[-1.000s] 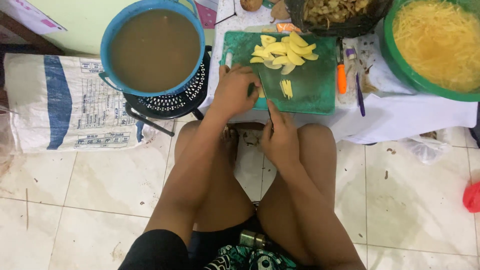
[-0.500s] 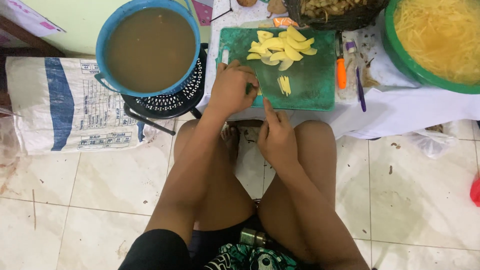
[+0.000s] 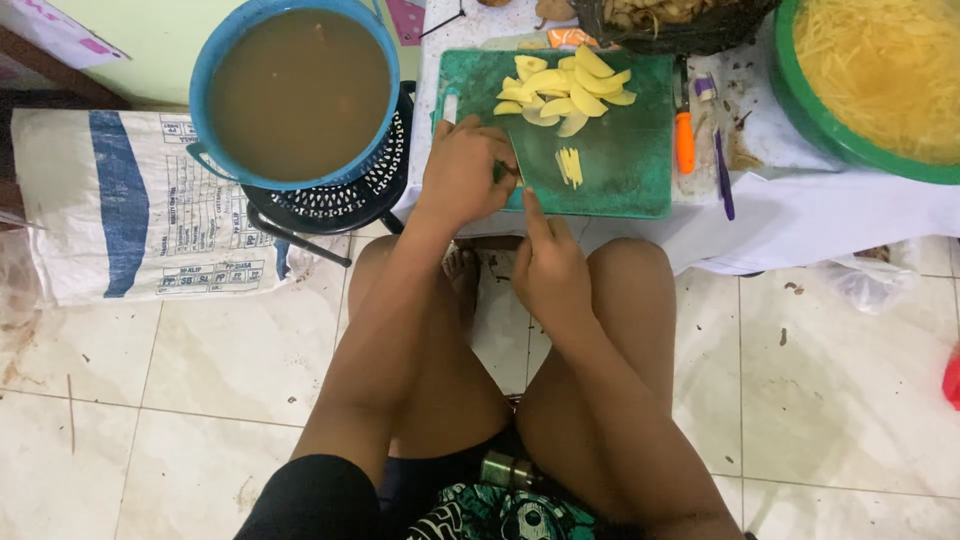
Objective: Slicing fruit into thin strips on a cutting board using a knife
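Observation:
A green cutting board (image 3: 620,180) lies on a low cloth-covered table in front of my knees. My left hand (image 3: 462,172) presses down on a potato piece at the board's left side; the piece is almost wholly hidden under my fingers. My right hand (image 3: 548,268) grips a knife (image 3: 521,182), forefinger stretched along its back, with the blade standing edge-on right against my left fingertips. A small bunch of cut yellow strips (image 3: 570,165) lies just right of the blade. A pile of potato slices (image 3: 562,92) sits at the board's far edge.
A blue basin of brown water (image 3: 300,90) rests on a black stand (image 3: 340,205) at the left, with a printed sack (image 3: 130,210) beside it. A green basin of potato strips (image 3: 880,70) and a black basket of peels (image 3: 670,20) stand behind. An orange-handled peeler (image 3: 684,145) lies right of the board.
My right hand has moved the knife forward and a little left, closer against my left fingers. My left hand has stayed in place on the board.

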